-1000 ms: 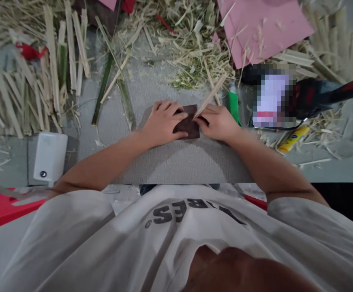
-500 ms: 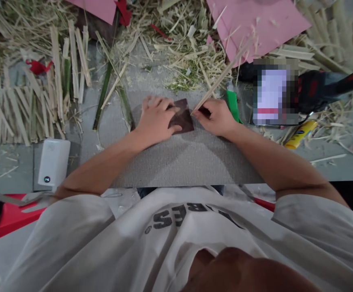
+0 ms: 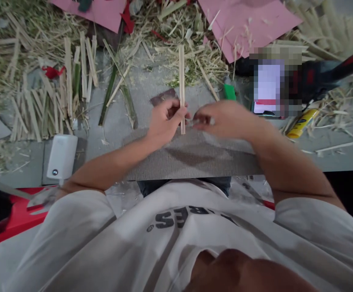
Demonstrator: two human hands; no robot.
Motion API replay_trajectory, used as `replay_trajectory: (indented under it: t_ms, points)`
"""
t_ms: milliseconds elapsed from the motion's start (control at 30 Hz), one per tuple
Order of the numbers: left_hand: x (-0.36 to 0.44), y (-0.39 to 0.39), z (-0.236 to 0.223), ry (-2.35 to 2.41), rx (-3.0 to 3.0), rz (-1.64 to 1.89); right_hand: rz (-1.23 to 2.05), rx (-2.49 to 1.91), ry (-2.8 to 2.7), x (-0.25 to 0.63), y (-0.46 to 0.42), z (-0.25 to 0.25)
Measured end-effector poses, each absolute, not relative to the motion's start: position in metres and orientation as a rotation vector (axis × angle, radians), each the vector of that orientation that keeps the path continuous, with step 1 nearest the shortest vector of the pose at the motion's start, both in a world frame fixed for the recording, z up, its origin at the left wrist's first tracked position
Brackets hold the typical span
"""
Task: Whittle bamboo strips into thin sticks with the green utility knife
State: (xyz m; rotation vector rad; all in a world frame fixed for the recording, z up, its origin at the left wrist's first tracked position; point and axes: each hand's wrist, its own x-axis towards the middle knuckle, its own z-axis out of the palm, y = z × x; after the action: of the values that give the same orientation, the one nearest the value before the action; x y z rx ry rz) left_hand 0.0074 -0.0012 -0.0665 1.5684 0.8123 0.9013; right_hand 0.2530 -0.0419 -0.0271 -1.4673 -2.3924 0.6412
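My left hand (image 3: 167,121) is closed on a pale bamboo strip (image 3: 181,77), pinching it near its lower end. The strip points away from me, and a line runs along its length. My right hand (image 3: 215,119) is just to the right of the strip, blurred by motion. Its fingers are curled, and I cannot make out whether they hold anything. Beyond my left hand, a dark brown sheet that looks like sandpaper (image 3: 161,97) lies on the grey work surface (image 3: 200,160), partly covered by the hand.
Cut bamboo strips (image 3: 32,109) lie at left near a white power bank (image 3: 62,156). Shavings (image 3: 191,67) and pink paper (image 3: 246,26) are at the back. At right are a green object (image 3: 229,92), a phone (image 3: 269,87), a yellow tube (image 3: 302,123) and a black-and-red tool (image 3: 325,77).
The bamboo strip has passed from my right hand to my left and now points straight away from me. My left hand has moved off most of the brown sheet, which lies farther back.
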Motion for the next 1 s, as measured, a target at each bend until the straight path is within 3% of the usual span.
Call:
replay_trajectory:
  t_ms: [100,167,433,633,767,867,1000]
  points:
    - [0.006,-0.004,-0.074,0.823,1.394,0.915,0.140,-1.950,-2.077,0.295,-0.035,-0.022]
    - [0.005,-0.004,-0.078,0.803,1.327,0.903,-0.008,-2.056,-1.919,0.316,-0.029,-0.030]
    - [0.003,-0.004,-0.086,0.643,1.563,0.922,0.221,-2.490,-1.922,0.299,-0.018,-0.032]
    - [0.000,0.001,-0.090,0.957,1.720,0.827,0.177,-2.468,-1.832,0.291,-0.017,-0.024]
    - [-0.002,0.004,-0.091,0.993,1.692,0.991,0.222,-2.396,-1.858,0.301,-0.017,-0.030]
    - [-0.003,0.004,-0.088,0.844,1.678,1.123,0.165,-2.204,-1.856,0.301,-0.020,-0.032]
    - [-0.003,0.002,-0.086,0.721,1.598,0.982,0.087,-1.787,-2.013,0.283,-0.031,-0.041]
